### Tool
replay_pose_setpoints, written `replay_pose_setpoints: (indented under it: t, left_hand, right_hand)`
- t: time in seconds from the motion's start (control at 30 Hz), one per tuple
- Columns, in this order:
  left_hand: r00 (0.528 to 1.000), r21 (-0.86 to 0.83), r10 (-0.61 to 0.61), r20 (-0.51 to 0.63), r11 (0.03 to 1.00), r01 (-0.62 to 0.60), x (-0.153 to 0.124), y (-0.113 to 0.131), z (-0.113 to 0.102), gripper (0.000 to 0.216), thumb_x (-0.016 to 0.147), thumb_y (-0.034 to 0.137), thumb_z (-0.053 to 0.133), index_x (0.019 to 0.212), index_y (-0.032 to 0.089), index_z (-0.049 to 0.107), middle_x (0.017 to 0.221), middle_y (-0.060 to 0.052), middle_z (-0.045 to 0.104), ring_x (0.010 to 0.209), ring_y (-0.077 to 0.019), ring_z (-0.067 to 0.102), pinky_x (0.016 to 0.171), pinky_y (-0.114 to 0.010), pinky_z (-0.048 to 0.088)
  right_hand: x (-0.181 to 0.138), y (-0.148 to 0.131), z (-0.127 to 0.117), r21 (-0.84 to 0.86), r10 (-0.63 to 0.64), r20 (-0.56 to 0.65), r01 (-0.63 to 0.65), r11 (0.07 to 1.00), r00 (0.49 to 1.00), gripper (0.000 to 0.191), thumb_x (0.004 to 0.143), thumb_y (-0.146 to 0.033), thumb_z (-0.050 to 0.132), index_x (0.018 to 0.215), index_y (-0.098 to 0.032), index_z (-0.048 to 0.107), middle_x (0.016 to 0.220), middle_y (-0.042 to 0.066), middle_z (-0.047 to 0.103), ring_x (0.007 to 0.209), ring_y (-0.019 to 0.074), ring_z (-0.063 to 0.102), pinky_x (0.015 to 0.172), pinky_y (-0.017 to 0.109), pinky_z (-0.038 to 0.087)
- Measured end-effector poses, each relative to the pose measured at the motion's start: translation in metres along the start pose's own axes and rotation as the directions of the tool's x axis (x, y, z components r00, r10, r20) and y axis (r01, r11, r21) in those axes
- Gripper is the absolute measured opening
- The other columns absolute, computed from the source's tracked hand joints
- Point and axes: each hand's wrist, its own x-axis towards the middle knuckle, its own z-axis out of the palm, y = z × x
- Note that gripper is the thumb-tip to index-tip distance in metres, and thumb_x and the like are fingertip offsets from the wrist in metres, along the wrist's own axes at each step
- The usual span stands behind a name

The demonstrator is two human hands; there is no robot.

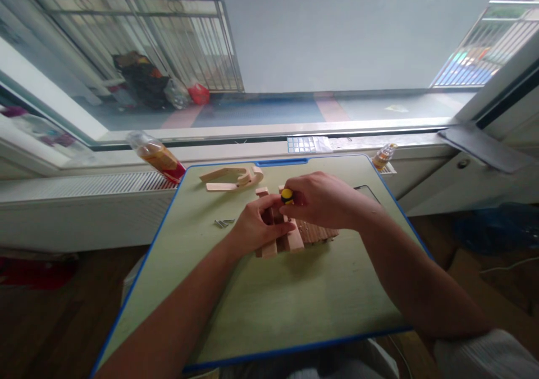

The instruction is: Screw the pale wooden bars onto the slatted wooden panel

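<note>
The green table [269,311] has a blue edge. A wooden thing [296,238] with pale bars sits in its middle. The left hand [252,225] holds it. The right hand [320,197] grips a yellow and black tool [287,195] over the wood. Some screws [222,223] lie to the left. Farther back is another wooden piece [222,187]. Past the table, there's a big bottle [162,157] on the left and a little bottle [384,157] on the right.

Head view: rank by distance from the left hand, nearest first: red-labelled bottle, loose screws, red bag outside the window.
From the left hand:
1. Loose screws: just left of it, on the table.
2. Red-labelled bottle: beyond the table's far left corner.
3. Red bag: farthest, outside the glass.
</note>
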Motion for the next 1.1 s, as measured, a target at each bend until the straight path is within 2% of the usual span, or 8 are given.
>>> replay_pose_setpoints:
  t: [0.17, 0.33, 0.43, 0.53, 0.7, 0.8, 0.9, 1.1]
  left_hand:
    - [0.999, 0.032, 0.026, 0.043, 0.999, -0.028, -0.002, 0.005, -0.001, 0.061, 0.075, 0.037, 0.096, 0.13, 0.023, 0.072, 0.111, -0.005, 0.077, 0.093, -0.0193, 0.072, 0.079, -0.028, 0.059]
    - [0.995, 0.065, 0.074, 0.063, 0.995, -0.078, -0.006, 0.007, 0.001, 0.047, 0.077, 0.031, 0.094, 0.12, 0.021, 0.076, 0.111, -0.007, 0.08, 0.093, -0.0199, 0.076, 0.08, -0.03, 0.062]
    - [0.973, 0.101, 0.196, -0.125, 0.978, -0.184, -0.01, 0.012, 0.002, 0.02, 0.084, 0.03, 0.089, 0.099, 0.019, 0.082, 0.097, -0.007, 0.082, 0.089, -0.0208, 0.077, 0.082, -0.032, 0.063]
    - [0.869, 0.071, 0.28, -0.408, 0.959, -0.276, -0.009, 0.021, -0.004, 0.014, 0.09, 0.031, 0.083, 0.097, 0.018, 0.08, 0.092, -0.006, 0.083, 0.087, -0.0218, 0.08, 0.09, -0.039, 0.065]
    - [0.811, 0.296, 0.288, -0.51, 0.944, -0.149, 0.007, 0.017, -0.049, 0.026, 0.089, 0.039, 0.082, 0.107, 0.02, 0.08, 0.107, -0.007, 0.082, 0.099, -0.0232, 0.078, 0.097, -0.041, 0.064]
    - [0.828, 0.565, 0.275, -0.488, 0.823, 0.059, 0.019, -0.004, -0.09, 0.026, 0.089, 0.042, 0.077, 0.106, 0.022, 0.081, 0.111, -0.007, 0.082, 0.108, -0.0275, 0.075, 0.102, -0.044, 0.059]
    - [0.908, 0.75, 0.24, -0.343, 0.652, 0.111, 0.028, -0.029, -0.118, 0.03, 0.085, 0.044, 0.077, 0.105, 0.021, 0.081, 0.118, -0.01, 0.08, 0.113, -0.0318, 0.071, 0.105, -0.046, 0.055]
    - [0.972, 0.934, 0.181, -0.148, 0.35, 0.077, 0.034, -0.048, -0.124, 0.033, 0.083, 0.039, 0.073, 0.108, 0.02, 0.082, 0.122, -0.013, 0.08, 0.119, -0.0403, 0.066, 0.103, -0.051, 0.05]
  right_hand:
    - [-0.017, 0.016, -0.001, 0.263, 0.122, -0.188, -0.07, 0.962, 0.974, 0.031, 0.095, -0.047, 0.07, 0.08, -0.022, 0.06, 0.07, -0.003, 0.06, 0.063, 0.0122, 0.043, 0.06, 0.03, 0.031]
    - [-0.032, 0.046, 0.024, 0.564, 0.342, -0.28, -0.135, 0.814, 0.897, 0.031, 0.096, -0.048, 0.071, 0.082, -0.022, 0.062, 0.072, -0.001, 0.061, 0.066, 0.014, 0.05, 0.062, 0.031, 0.038]
    - [-0.037, 0.061, 0.042, 0.684, 0.41, -0.294, -0.11, 0.721, 0.863, 0.036, 0.095, -0.053, 0.072, 0.081, -0.022, 0.06, 0.071, -0.003, 0.057, 0.064, 0.0141, 0.05, 0.061, 0.031, 0.042]
    - [-0.041, 0.068, 0.052, 0.725, 0.444, -0.306, -0.096, 0.682, 0.842, 0.04, 0.095, -0.057, 0.071, 0.077, -0.023, 0.057, 0.065, -0.005, 0.052, 0.06, 0.0136, 0.049, 0.057, 0.031, 0.04]
    - [-0.044, 0.076, 0.057, 0.713, 0.462, -0.328, -0.105, 0.693, 0.824, 0.041, 0.094, -0.059, 0.071, 0.079, -0.023, 0.061, 0.064, -0.003, 0.055, 0.06, 0.0147, 0.051, 0.056, 0.031, 0.038]
    - [-0.044, 0.082, 0.061, 0.704, 0.474, -0.348, -0.109, 0.702, 0.809, 0.041, 0.095, -0.058, 0.07, 0.077, -0.023, 0.058, 0.066, -0.004, 0.054, 0.061, 0.0144, 0.05, 0.057, 0.031, 0.037]
    - [-0.043, 0.088, 0.066, 0.695, 0.488, -0.36, -0.12, 0.709, 0.795, 0.04, 0.095, -0.057, 0.07, 0.076, -0.023, 0.057, 0.066, -0.004, 0.054, 0.062, 0.0145, 0.05, 0.058, 0.031, 0.037]
    - [-0.04, 0.091, 0.073, 0.69, 0.499, -0.359, -0.135, 0.711, 0.789, 0.041, 0.094, -0.059, 0.07, 0.08, -0.022, 0.06, 0.068, -0.003, 0.055, 0.063, 0.0147, 0.051, 0.059, 0.03, 0.038]
